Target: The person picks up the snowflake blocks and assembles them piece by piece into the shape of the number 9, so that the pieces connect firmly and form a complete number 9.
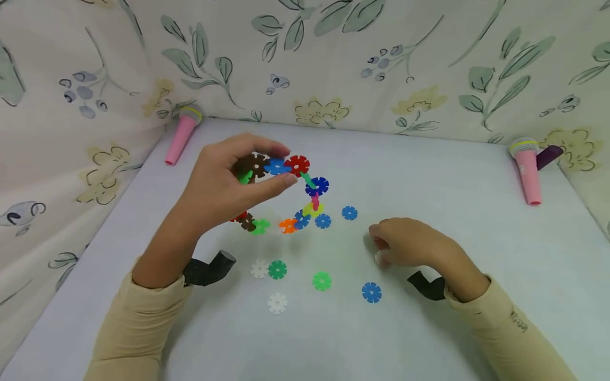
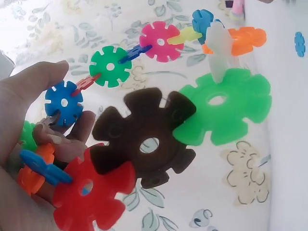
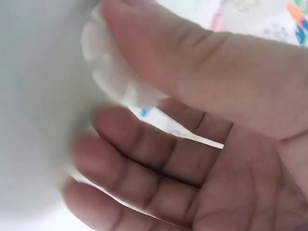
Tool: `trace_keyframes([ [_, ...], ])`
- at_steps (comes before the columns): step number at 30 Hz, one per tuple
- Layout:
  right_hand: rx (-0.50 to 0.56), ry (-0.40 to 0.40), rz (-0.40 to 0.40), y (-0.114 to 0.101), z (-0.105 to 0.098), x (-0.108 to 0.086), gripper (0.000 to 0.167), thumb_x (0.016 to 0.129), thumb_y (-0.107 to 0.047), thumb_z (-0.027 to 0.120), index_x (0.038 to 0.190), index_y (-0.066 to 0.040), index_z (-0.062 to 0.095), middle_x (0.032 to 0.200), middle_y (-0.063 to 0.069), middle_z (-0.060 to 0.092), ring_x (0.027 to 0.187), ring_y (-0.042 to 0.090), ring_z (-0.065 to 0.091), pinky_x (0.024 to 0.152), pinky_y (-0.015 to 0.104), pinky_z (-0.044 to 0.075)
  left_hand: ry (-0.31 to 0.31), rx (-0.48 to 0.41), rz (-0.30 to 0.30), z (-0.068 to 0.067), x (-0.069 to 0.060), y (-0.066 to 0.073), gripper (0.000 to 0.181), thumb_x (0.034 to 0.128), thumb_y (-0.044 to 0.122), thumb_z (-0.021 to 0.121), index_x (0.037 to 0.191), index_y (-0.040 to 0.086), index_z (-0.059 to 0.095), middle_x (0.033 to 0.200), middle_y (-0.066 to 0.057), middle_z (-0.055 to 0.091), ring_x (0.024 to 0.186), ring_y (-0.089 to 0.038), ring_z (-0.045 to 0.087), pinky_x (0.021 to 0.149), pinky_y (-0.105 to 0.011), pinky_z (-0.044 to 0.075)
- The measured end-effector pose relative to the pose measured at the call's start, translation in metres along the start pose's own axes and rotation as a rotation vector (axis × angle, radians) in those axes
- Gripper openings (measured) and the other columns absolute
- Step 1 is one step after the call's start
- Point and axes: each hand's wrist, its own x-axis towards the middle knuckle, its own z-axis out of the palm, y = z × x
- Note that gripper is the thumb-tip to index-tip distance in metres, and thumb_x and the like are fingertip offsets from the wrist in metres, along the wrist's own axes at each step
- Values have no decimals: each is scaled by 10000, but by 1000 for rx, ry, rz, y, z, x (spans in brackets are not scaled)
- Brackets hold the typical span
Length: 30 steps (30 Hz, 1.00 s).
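Observation:
My left hand [image 1: 226,182] holds up a looped chain of interlocked plastic snowflake discs. Its thumb and fingers pinch a blue disc [image 2: 64,102] at the top of the chain. From there the loop hangs down, with a red disc [image 1: 297,165], a dark blue disc [image 1: 318,186], an orange disc [image 1: 288,226] and a brown disc [image 2: 144,137] among its links. The palm hides part of the loop's left side in the head view. Low over the table on the right, my right hand [image 1: 412,242] pinches a white snowflake disc [image 3: 108,79], partly covered by the thumb.
Loose discs lie on the white table [image 1: 324,338]: a white disc [image 1: 277,303], a dark green disc [image 1: 277,270], a light green disc [image 1: 322,281], a blue disc [image 1: 371,292] and several others. Pink toy microphones [image 1: 181,138] stand at both back corners, before a floral cloth [image 1: 314,63].

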Motion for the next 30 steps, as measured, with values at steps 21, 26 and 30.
trace_keyframes([
  [21,753,411,-480,-71,-75,-10,173,975,35,603,1144,15,634,712,131,561,465,222,439,406,315,384,-53,-37,480,13,4,-2,335,747,10,843,1058,-4,720,992,-34,697,688,-101,538,545,-216,423],
  [26,783,369,-498,-69,-73,-11,160,982,27,591,1122,-9,658,723,135,567,449,215,424,378,318,359,-93,-16,528,17,3,-1,312,769,53,838,1047,-12,713,962,-33,698,665,-86,520,551,-200,413],
  [30,815,345,-487,-72,-72,-11,143,987,11,593,1112,-8,659,729,152,577,448,225,432,374,319,369,-110,54,531,19,-1,-1,252,878,218,756,1035,28,706,901,11,678,640,-61,487,552,-183,391],
])
